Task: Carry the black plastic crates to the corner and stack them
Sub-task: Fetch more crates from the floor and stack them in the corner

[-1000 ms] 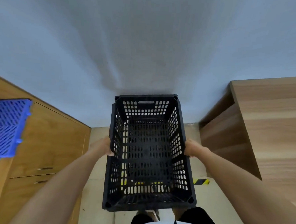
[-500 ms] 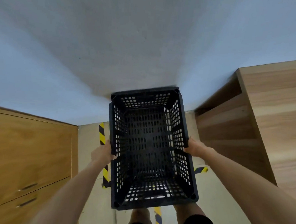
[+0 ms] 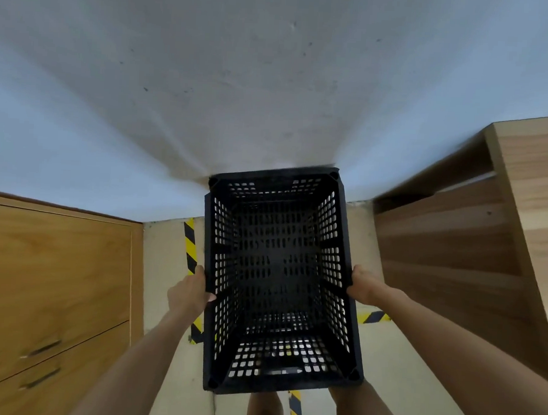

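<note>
Black perforated crate hangs at the wall between your left hand and right hand, fingers curled closed on its long sides; its far rim could catch the wall and twist free.

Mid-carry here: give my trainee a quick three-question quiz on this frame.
1. True or false: the black plastic crate holds items.
2. Which grip? A) both hands on one end; B) left hand and right hand on opposite long sides; C) one hand under the base.
3. Fill in: the striped floor tape is black and ____.

Key: 1 false, it looks empty; 2 B; 3 yellow.
</note>
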Demonstrator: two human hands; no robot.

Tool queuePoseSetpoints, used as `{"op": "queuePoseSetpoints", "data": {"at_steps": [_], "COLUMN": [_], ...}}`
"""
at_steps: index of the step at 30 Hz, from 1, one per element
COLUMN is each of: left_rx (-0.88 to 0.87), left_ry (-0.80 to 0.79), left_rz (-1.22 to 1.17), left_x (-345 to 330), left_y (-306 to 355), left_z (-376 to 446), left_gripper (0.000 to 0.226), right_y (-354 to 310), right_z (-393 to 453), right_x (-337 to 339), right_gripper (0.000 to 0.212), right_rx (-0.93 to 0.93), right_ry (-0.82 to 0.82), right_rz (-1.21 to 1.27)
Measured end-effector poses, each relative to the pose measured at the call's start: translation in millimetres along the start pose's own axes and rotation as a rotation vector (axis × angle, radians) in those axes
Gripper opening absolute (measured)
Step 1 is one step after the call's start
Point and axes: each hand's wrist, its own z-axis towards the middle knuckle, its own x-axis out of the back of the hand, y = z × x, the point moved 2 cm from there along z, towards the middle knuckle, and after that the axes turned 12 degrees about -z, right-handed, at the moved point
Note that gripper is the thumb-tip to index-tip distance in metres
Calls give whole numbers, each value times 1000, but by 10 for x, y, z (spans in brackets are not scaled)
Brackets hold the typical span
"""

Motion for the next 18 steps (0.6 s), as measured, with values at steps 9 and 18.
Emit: {"op": "queuePoseSetpoints", "data": {"at_steps": [9,18], "left_rx": [-8,37], "left_ry": [17,10], "left_rz": [-74,-61], "left_x": [-107,-128], "left_y": [-104,-60], "left_z": [18,-35], "left_gripper": [45,45], "right_y": [-78,-72], "right_z": [118,194], "right_x": [-167,-146], "right_gripper": [36,41], "right_rx": [21,53], "right_ry": [55,61], "right_rz": [-5,-11]}}
